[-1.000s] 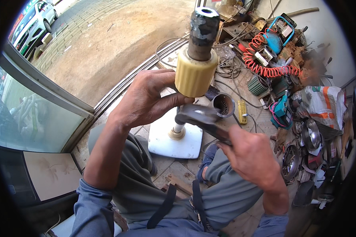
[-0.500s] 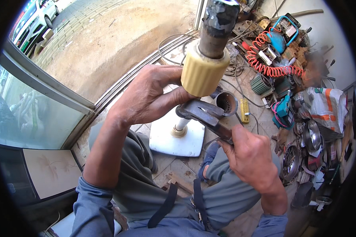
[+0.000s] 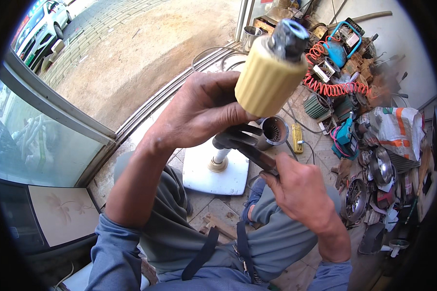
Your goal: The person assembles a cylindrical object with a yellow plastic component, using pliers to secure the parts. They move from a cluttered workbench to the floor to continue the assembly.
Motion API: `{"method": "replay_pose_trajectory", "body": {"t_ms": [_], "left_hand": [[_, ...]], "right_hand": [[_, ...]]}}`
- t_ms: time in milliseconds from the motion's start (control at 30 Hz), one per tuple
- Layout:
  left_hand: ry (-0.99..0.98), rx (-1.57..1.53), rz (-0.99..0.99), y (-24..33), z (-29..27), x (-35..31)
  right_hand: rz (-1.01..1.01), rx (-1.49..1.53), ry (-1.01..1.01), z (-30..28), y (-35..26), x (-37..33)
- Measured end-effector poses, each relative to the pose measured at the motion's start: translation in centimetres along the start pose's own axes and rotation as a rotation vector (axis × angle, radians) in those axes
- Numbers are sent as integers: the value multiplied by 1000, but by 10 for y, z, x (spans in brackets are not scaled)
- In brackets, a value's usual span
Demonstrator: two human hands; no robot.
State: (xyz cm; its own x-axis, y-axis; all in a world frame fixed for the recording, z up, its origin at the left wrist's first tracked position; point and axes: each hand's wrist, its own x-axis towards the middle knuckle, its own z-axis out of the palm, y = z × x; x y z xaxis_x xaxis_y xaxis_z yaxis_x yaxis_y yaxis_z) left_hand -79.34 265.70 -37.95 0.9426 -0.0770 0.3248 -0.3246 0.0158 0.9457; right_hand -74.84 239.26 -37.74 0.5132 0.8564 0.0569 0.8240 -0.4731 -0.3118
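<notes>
My left hand [image 3: 199, 109] has its thumb and fingers closed round a cream-yellow, ribbed plastic sleeve [image 3: 267, 82]. From the sleeve's top comes the dark, roughly wrapped end of a tube [image 3: 290, 41]. My right hand [image 3: 306, 191] grips the handle of a claw hammer [image 3: 250, 150]. The hammer's head is just below the sleeve and my left thumb; whether they touch I cannot tell. Beneath, a square white base [image 3: 213, 182] with a short white post [image 3: 222, 155] stands on the floor between my feet. The hammer and left hand partly hide the post.
Beyond the hammer stands a dark round metal cup [image 3: 275, 130], beside a yellow power strip [image 3: 297, 138]. Piled to the right are an orange coiled hose [image 3: 335, 89], a teal power tool [image 3: 344, 138], a white sack [image 3: 398, 131] and metal bowls. A glass door [image 3: 43, 131] is left.
My left hand and the sleeve have shifted right, and less of the dark tube shows above the sleeve. The hammer and right hand have moved slightly left.
</notes>
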Motion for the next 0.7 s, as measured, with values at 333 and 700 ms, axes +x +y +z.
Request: {"method": "replay_pose_trajectory", "body": {"t_ms": [333,700], "left_hand": [[63,64,-42,0,-1,-3],[97,74,35,-7,-3,-4]], "right_hand": [[-16,-55,8,-6,-6,1],[24,-15,12,2,-6,1]]}}
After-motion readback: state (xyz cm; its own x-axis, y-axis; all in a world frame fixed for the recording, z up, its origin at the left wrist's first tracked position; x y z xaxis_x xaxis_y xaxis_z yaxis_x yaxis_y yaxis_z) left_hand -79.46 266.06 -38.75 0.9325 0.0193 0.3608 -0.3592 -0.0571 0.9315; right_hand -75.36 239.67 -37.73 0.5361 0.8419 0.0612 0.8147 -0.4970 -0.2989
